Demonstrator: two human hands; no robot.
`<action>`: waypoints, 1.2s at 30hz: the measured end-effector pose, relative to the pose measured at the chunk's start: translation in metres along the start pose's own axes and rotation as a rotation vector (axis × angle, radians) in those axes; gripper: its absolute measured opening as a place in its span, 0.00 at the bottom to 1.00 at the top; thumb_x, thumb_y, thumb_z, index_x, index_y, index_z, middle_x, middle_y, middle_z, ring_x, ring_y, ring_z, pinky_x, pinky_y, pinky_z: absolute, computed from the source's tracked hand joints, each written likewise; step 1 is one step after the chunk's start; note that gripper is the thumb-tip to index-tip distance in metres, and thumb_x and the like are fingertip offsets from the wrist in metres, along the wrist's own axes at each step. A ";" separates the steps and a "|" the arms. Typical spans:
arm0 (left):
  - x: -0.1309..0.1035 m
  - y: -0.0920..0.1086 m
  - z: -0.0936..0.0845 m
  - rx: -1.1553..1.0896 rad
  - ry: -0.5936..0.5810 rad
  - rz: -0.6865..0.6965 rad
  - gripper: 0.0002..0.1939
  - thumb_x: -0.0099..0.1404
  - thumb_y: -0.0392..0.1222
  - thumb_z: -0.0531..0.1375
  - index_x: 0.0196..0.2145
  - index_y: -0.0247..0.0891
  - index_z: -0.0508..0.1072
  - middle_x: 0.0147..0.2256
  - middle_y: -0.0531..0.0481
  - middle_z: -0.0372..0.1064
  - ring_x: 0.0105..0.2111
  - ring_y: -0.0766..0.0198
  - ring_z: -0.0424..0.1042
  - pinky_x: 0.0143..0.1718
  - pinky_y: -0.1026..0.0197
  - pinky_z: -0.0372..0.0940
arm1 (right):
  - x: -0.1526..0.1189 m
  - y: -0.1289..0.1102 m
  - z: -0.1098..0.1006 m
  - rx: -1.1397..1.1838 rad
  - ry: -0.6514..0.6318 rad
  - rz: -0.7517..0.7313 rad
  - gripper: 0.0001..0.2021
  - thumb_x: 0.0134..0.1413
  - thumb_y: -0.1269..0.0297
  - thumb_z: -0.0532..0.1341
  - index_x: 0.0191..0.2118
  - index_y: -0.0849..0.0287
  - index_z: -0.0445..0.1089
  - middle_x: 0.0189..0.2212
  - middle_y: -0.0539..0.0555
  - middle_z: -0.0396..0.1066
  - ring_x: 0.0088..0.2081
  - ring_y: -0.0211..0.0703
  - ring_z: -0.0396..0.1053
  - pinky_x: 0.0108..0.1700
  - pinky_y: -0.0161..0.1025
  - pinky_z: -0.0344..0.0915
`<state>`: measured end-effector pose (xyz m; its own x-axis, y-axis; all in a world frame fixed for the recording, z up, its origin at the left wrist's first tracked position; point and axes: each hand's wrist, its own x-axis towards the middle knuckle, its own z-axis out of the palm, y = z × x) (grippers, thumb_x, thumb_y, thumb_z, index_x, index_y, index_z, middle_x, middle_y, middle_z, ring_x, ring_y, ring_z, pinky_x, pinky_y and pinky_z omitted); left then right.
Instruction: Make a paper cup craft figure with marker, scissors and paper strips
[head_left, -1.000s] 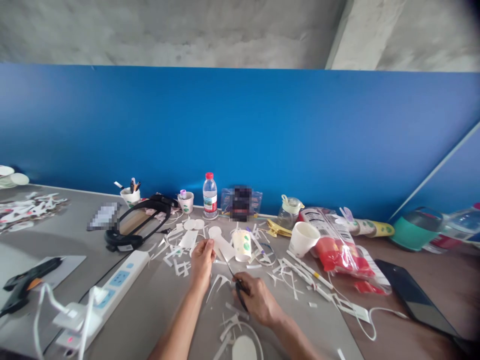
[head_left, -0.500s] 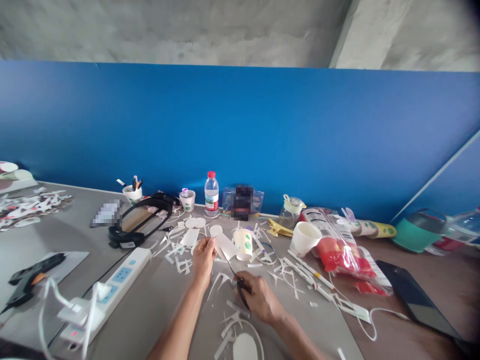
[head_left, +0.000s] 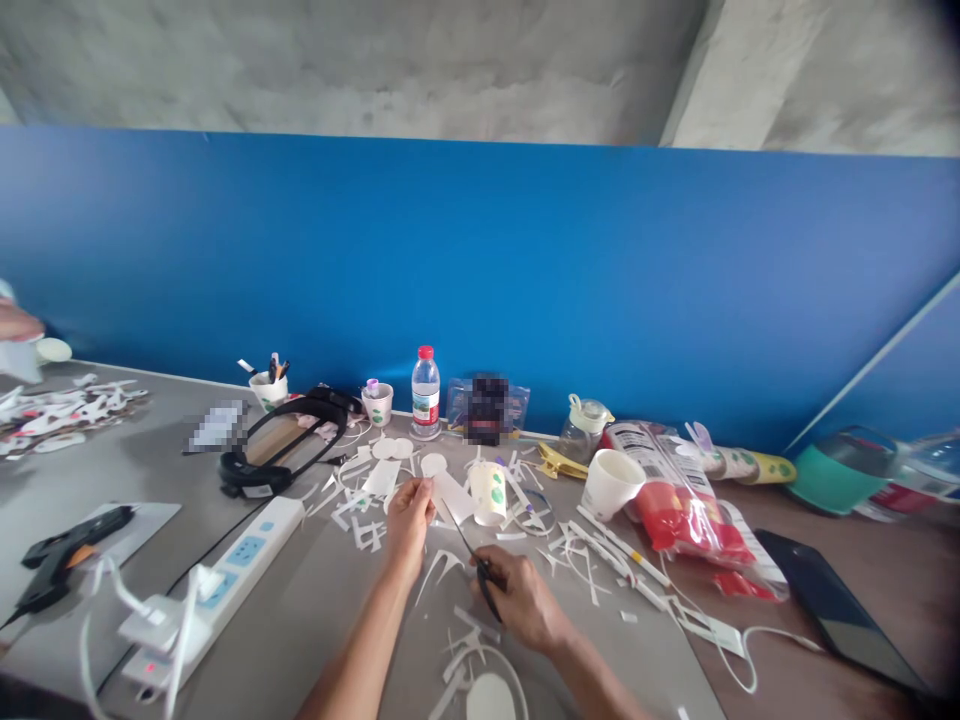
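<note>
My left hand (head_left: 412, 510) pinches a piece of white paper (head_left: 454, 497) between thumb and fingers. My right hand (head_left: 517, 590) is wrapped round the black handles of a pair of scissors (head_left: 487, 590), whose blades point up and left to the paper's lower edge. Just beyond my hands stands a paper cup with green spots (head_left: 489, 492). White paper discs (head_left: 393, 449) and cut strips (head_left: 365, 530) lie around it. Nearer to me, between my forearms, are more scraps and a round white piece (head_left: 490, 697).
A power strip (head_left: 225, 590) and a glue gun (head_left: 71, 555) lie at left. Behind are a black headset (head_left: 289, 445), a bottle (head_left: 425, 395) and a glass jug (head_left: 585, 425). A white cup (head_left: 611, 483), red bag (head_left: 686, 510) and tablet (head_left: 832, 600) are at right.
The scissors and both hands stay nearly in place at the paper. The view has tilted up slightly. At the far left edge, part of another person's hand has come into view.
</note>
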<state>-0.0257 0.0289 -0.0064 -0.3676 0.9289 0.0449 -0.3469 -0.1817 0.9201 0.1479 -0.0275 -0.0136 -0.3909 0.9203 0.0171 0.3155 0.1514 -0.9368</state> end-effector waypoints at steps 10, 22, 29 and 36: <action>-0.003 0.011 0.006 -0.096 0.017 -0.057 0.22 0.40 0.54 0.71 0.24 0.36 0.70 0.13 0.62 0.57 0.13 0.76 0.53 0.16 0.71 0.47 | 0.001 0.002 -0.006 0.161 -0.077 0.083 0.11 0.46 0.68 0.56 0.38 0.61 0.68 0.18 0.45 0.64 0.16 0.30 0.56 0.17 0.28 0.52; -0.006 0.017 0.009 -0.211 -0.033 -0.103 0.19 0.42 0.49 0.72 0.24 0.35 0.70 0.12 0.61 0.59 0.13 0.77 0.54 0.18 0.70 0.50 | 0.001 -0.001 -0.008 0.212 -0.093 0.088 0.15 0.45 0.68 0.57 0.41 0.64 0.69 0.17 0.44 0.64 0.16 0.30 0.56 0.18 0.29 0.53; -0.007 0.013 0.010 -0.211 -0.029 -0.098 0.20 0.42 0.49 0.72 0.26 0.36 0.69 0.14 0.60 0.61 0.14 0.76 0.56 0.19 0.70 0.51 | 0.003 0.006 -0.007 0.222 -0.045 0.084 0.14 0.45 0.67 0.58 0.42 0.63 0.69 0.18 0.43 0.62 0.15 0.29 0.55 0.18 0.28 0.52; -0.007 0.015 0.011 -0.216 0.000 -0.086 0.21 0.41 0.51 0.72 0.26 0.36 0.69 0.14 0.61 0.60 0.14 0.76 0.55 0.18 0.70 0.52 | 0.002 0.004 -0.008 0.197 -0.049 0.042 0.13 0.45 0.68 0.58 0.40 0.63 0.69 0.19 0.44 0.63 0.17 0.30 0.57 0.20 0.29 0.54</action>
<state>-0.0185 0.0229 0.0117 -0.3289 0.9439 -0.0298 -0.5534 -0.1671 0.8160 0.1556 -0.0219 -0.0144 -0.4238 0.9050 -0.0363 0.1588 0.0348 -0.9867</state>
